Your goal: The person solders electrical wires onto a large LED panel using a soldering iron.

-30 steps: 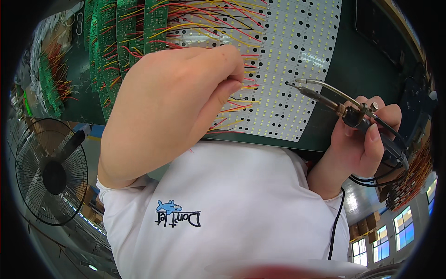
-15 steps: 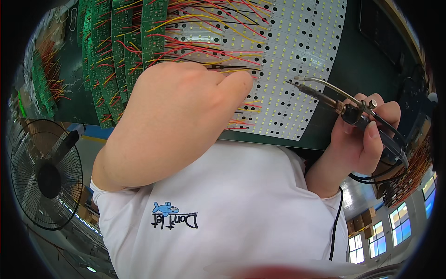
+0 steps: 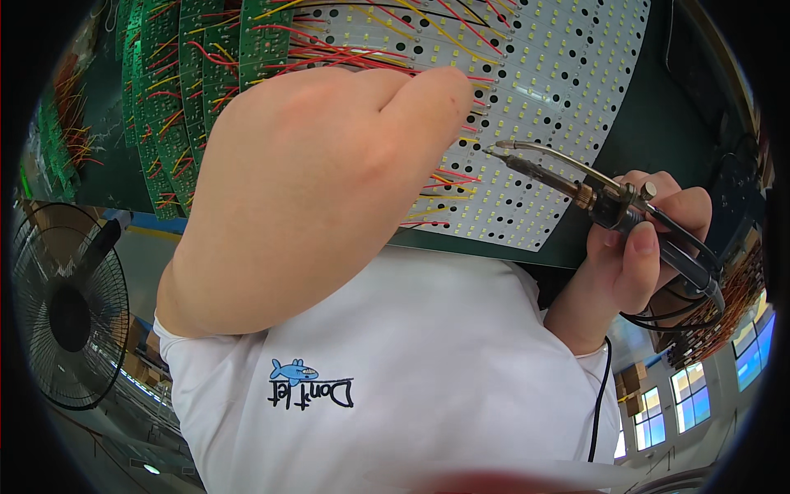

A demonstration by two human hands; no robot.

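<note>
My right hand [image 3: 638,247] grips a soldering iron [image 3: 613,210] with a thin curved metal feed tube fixed along it. The tip points left, over the white LED boards [image 3: 535,165], close to the row of wire ends; I cannot tell if it touches. My left hand [image 3: 329,148] is closed, knuckles up, above the wires, its thumb side toward that row. Its fingertips and whatever they pinch are hidden beneath it. Red, yellow and black wires [image 3: 354,58] run from green circuit boards [image 3: 265,41] on the left to the white boards.
A dark green work surface [image 3: 609,173] lies under the boards. More wired green boards [image 3: 62,123] are at the far left. A black fan [image 3: 70,313] stands at the left. Behind my right hand are a dark device [image 3: 732,198], black cable [image 3: 675,325] and a bundle of orange-red wires [image 3: 716,325].
My left hand has moved farther away and slightly right along the wire ends. The soldering iron's tip has shifted left, nearer the row of wires. The view has shifted slightly.
</note>
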